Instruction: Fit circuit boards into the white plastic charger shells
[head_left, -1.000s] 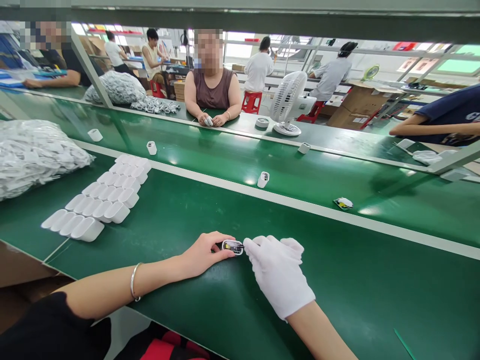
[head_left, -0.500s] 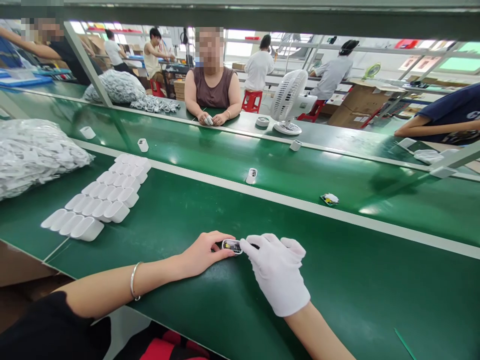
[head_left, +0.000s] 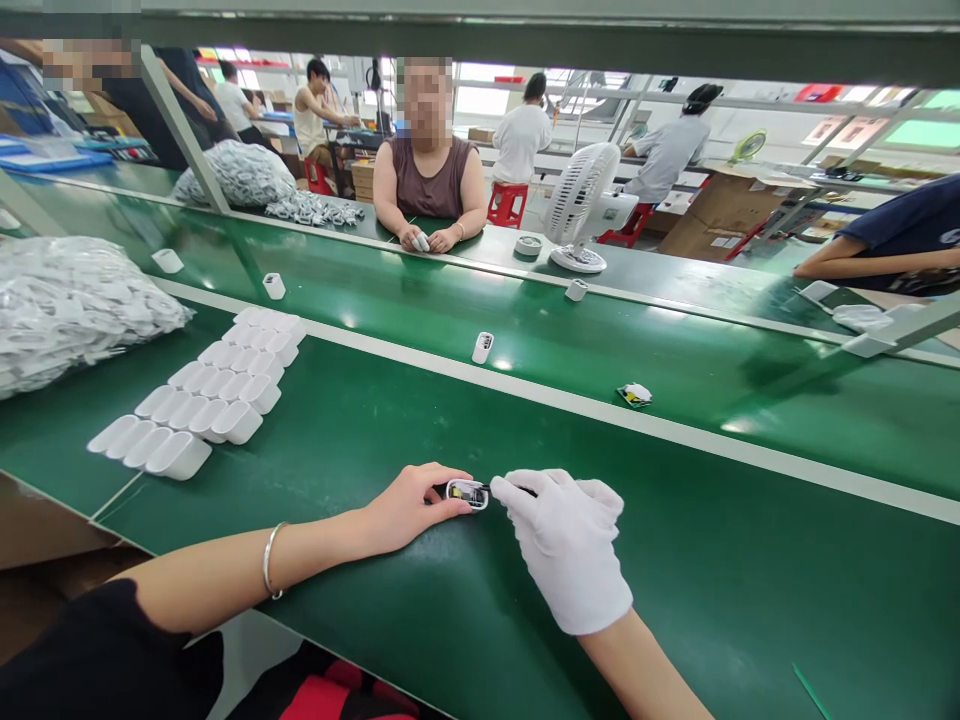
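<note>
My bare left hand (head_left: 412, 505) grips a small white oval plastic housing (head_left: 484, 503) between thumb and fingers. Its open end faces up, and a circuit board with a yellow part (head_left: 457, 493) shows inside. My right hand (head_left: 566, 545), in a white glove, is closed on a thin dark tool (head_left: 486, 488) whose tip reaches the housing's right rim. Most of the tool is hidden by the glove, so its exact kind is unclear. Both hands are just above the green bench (head_left: 375, 620).
Rows of white housings (head_left: 180, 455) stand left, below a bag of white parts (head_left: 75, 310). Beyond the pale divider, a green belt (head_left: 405, 325) carries spaced housings (head_left: 484, 347) and a circuit board (head_left: 636, 394). Opposite sit a co-worker (head_left: 429, 180) and a white fan (head_left: 583, 200).
My right hand has drawn slightly to the right, showing more of the dark tool by the rim. The housings and board on the belt have shifted left. My left hand keeps its hold.
</note>
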